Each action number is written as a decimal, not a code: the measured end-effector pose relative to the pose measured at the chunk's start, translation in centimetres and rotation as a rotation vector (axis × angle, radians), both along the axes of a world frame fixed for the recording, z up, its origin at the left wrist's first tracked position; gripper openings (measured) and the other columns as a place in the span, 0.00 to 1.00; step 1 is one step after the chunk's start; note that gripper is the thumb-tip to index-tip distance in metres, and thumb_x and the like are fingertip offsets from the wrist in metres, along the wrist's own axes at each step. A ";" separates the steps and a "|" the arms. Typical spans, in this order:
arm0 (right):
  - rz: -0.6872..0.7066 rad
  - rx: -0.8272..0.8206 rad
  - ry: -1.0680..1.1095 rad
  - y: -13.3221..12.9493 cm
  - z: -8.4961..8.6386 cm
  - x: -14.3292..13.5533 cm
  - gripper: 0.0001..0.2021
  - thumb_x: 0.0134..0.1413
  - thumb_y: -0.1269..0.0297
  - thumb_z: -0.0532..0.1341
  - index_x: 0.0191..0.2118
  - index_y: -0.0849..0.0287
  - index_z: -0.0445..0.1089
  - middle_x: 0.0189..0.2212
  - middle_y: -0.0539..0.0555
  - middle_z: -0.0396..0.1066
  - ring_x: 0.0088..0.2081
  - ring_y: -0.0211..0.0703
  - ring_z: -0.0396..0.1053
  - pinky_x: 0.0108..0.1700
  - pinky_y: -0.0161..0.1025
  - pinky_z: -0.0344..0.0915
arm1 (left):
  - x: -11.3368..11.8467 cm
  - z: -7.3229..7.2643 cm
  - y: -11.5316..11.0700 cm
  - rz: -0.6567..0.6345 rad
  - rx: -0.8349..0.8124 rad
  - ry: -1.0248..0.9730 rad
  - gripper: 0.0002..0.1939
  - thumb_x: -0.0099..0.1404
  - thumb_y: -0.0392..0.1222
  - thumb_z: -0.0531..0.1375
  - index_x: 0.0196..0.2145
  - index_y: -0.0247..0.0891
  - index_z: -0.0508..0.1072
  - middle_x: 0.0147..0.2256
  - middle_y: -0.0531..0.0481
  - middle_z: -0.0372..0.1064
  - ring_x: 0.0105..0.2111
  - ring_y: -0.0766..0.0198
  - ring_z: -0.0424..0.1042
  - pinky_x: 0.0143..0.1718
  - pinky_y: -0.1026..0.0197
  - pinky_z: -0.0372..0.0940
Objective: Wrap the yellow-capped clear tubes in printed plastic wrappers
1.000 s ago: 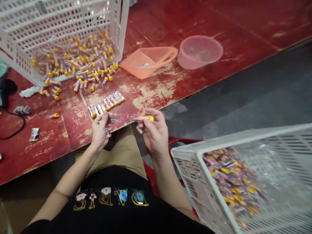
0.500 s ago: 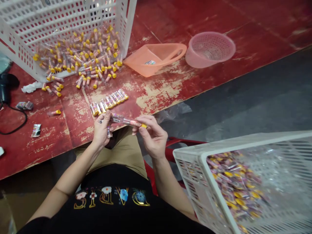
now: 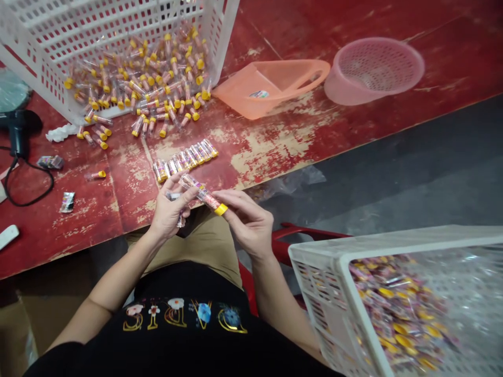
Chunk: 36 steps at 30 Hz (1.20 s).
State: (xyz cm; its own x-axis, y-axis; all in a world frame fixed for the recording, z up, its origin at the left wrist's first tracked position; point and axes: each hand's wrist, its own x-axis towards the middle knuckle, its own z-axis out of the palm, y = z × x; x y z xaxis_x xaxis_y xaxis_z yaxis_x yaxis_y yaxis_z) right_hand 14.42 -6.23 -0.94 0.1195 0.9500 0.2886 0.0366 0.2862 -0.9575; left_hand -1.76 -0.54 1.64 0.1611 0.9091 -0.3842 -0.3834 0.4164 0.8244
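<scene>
One yellow-capped tube (image 3: 209, 198) is held near the tabletop (image 3: 271, 152), pinched by nearly closed fingers of left hand (image 3: 170, 209) and right hand (image 3: 253, 222). One row of wrapped tubes (image 3: 188, 158) is laid beyond.

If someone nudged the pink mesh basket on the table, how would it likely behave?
The pink basket looks thin-walled and perforated, so probably light for its size. Its wide, round base suggests sliding rather than tipping. The slightly wavy rim hints that it might flex.

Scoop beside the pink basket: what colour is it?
The scoop is orange, clearest in the head view.
</scene>
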 end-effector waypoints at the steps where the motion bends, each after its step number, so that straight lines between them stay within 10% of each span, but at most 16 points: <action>1: -0.024 -0.001 0.001 0.1 0.0 -0.3 0.16 0.60 0.68 0.63 0.52 0.46 0.76 0.52 0.55 0.75 0.52 0.47 0.74 0.53 0.47 0.74 | 0.0 0.0 -0.1 -0.014 0.010 0.000 0.33 0.46 0.44 0.76 0.49 0.42 0.70 0.33 0.55 0.75 0.16 0.79 0.58 0.13 0.72 0.50; 10: -0.260 0.012 0.001 0.4 0.3 -1.8 0.08 0.55 0.68 0.67 0.39 0.48 0.81 0.36 0.52 0.81 0.39 0.46 0.78 0.46 0.46 0.76 | 0.6 -0.4 -1.1 -0.058 0.047 0.003 0.30 0.50 0.45 0.74 0.50 0.44 0.74 0.36 0.50 0.79 0.17 0.77 0.60 0.15 0.71 0.53; 29: -0.318 -0.006 0.064 1.2 0.1 -2.6 0.07 0.53 0.70 0.69 0.36 0.51 0.81 0.33 0.52 0.80 0.37 0.43 0.77 0.43 0.43 0.75 | 1.1 -1.4 -0.1 -0.052 0.048 -0.018 0.31 0.50 0.45 0.75 0.52 0.44 0.74 0.31 0.54 0.75 0.15 0.79 0.56 0.14 0.72 0.53; 36: -0.606 -0.091 0.106 8.2 -5.9 1.5 0.07 0.51 0.64 0.67 0.36 0.60 0.79 0.31 0.53 0.79 0.31 0.40 0.75 0.37 0.40 0.73 | -0.2 -3.8 2.5 0.074 -0.099 -0.080 0.28 0.54 0.48 0.72 0.50 0.39 0.73 0.47 0.41 0.76 0.29 0.67 0.77 0.16 0.73 0.54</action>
